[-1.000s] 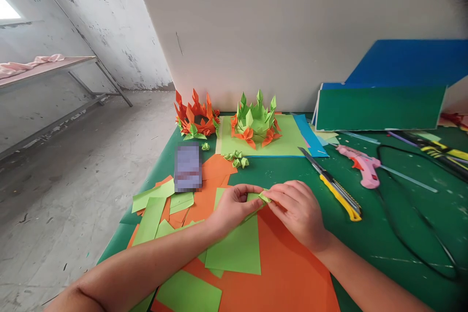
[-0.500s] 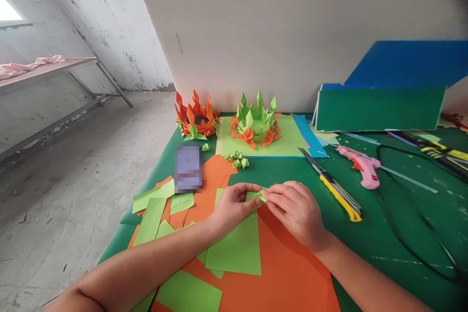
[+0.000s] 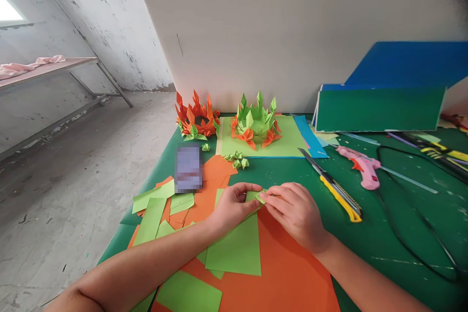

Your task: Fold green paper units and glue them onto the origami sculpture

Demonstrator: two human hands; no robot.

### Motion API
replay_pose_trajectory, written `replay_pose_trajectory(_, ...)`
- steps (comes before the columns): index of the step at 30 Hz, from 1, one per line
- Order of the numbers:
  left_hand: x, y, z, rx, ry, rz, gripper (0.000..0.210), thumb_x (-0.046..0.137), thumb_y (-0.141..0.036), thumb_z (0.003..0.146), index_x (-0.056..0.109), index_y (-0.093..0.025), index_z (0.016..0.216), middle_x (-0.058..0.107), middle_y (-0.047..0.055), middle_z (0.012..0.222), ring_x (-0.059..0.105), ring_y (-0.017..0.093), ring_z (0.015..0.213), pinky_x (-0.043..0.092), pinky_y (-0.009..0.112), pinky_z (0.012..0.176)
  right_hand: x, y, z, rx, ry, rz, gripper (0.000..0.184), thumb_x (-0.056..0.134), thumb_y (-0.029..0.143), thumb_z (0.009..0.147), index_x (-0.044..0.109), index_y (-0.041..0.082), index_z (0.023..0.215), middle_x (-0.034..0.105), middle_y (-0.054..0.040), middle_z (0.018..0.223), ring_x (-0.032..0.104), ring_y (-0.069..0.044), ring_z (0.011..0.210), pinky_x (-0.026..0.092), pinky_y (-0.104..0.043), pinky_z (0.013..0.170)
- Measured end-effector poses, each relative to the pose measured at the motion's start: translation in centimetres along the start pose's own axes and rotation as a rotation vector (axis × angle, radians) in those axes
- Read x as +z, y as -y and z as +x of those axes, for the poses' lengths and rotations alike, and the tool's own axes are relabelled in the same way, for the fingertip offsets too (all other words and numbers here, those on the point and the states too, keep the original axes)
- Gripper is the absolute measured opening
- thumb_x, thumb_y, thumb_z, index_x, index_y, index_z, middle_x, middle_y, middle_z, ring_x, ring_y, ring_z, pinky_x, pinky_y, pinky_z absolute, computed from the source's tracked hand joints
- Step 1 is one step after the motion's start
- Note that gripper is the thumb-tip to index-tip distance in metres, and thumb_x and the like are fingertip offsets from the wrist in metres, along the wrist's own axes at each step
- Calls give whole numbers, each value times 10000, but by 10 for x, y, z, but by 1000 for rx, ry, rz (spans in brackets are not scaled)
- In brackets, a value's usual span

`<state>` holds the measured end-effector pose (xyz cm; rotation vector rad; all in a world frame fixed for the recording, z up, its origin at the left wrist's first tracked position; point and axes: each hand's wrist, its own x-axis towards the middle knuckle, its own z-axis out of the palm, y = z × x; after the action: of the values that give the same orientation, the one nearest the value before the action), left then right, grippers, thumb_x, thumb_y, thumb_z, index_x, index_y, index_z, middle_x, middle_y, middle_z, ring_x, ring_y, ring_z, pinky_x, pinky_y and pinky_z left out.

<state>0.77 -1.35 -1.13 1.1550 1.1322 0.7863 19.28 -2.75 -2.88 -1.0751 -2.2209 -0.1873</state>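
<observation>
Between my fingertips is a small folded piece of green paper (image 3: 261, 197), mostly covered by the fingers. My left hand (image 3: 234, 204) pinches it from the left with thumb and index finger. From the right, my right hand (image 3: 294, 212) grips its other side, fingers bent together. Both hands are above a green paper sheet (image 3: 236, 246) that lies on a large orange sheet (image 3: 288, 278). Just beyond the hands sit several small folded green paper pieces (image 3: 237, 159). Farther back stand an orange paper crown (image 3: 197, 117) and a green paper crown (image 3: 256, 119) with orange flowers.
On the right lie a yellow utility knife (image 3: 331, 185), blade extended, and a pink glue gun (image 3: 361, 165) with a trailing black cord (image 3: 395, 241). A blurred dark rectangle (image 3: 188, 168) and green paper strips (image 3: 149, 222) are on the left. A white board (image 3: 256, 34) stands behind.
My right hand's fingers have shifted very slightly on the folded green paper. Both hands otherwise stay in the same place, and the things around them have not moved.
</observation>
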Motion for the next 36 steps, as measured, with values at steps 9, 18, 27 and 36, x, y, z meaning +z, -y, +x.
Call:
replay_pose_trajectory(9, -4, -2, 2, -52, 1, -89, 418, 796, -364, 609, 671, -155, 948, 518, -39, 607, 463, 84, 550, 362, 223, 537, 1, -2, 0, -23, 45, 66, 222, 551, 176, 900, 668, 247, 1075, 695, -45, 938, 580, -187, 822, 432, -344, 708)
replay_pose_trajectory(18, -7, -4, 5, -62, 16, -196, 461, 841, -331, 552, 683, -143, 942, 671, 49, 776, 625, 157, 719, 461, 256, 630, 0, -5, 1, -53, 73, 92, 318, 526, 160, 901, 633, 284, 1174, 693, -52, 993, 603, -203, 880, 455, -364, 733)
replay_pose_trajectory(27, -8, -6, 4, -83, 35, -212, 417, 823, -371, 612, 676, -136, 923, 672, 62, 842, 623, 151, 779, 462, 265, 717, 1, -6, -1, -52, 48, 149, 303, 542, 149, 888, 640, 272, 1146, 690, -51, 985, 598, -208, 899, 481, -375, 758)
replay_pose_trajectory(36, -2, -1, 0, 175, 40, 28, 410, 710, -332, 743, 545, -199, 1094, 314, -75, 640, 357, 78, 578, 317, 211, 522, 5, -2, 4, 431, -10, 599, 140, 625, 332, 848, 594, 238, 947, 624, -50, 1005, 577, -203, 957, 496, -333, 814)
